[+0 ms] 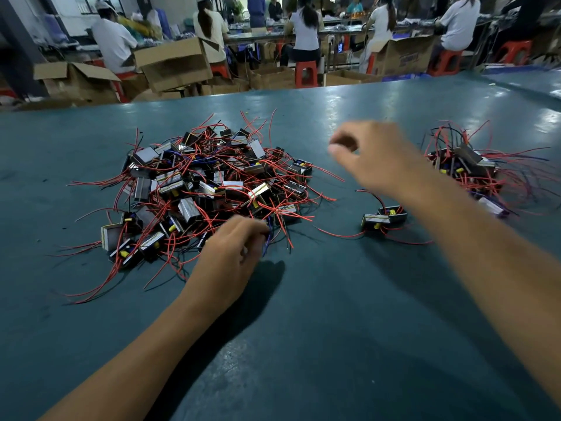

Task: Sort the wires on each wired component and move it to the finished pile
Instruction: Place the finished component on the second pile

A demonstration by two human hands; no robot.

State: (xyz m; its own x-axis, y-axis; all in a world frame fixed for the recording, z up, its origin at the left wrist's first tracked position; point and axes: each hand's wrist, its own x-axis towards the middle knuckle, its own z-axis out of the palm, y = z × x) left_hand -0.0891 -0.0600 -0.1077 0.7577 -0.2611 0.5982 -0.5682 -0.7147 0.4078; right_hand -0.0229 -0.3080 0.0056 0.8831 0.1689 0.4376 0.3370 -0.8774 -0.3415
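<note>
Fingers of the left hand (233, 253) pinched wires at the unsorted pile's (200, 189) near edge, apparently to free a component, while the right hand (373, 156) hovered loosely curled, holding nothing.

One view only, from a wide-angle camera worn on the person's head, facing forward and down across the teal table (334, 329) from its near edge. It sits close: both forearms enter from the bottom corners, with the left hand (233, 253) and the right hand (373, 156) in mid-frame. The upper band of the frame looks level into the room beyond the table's far edge, where straight lines bow from lens distortion.
</note>
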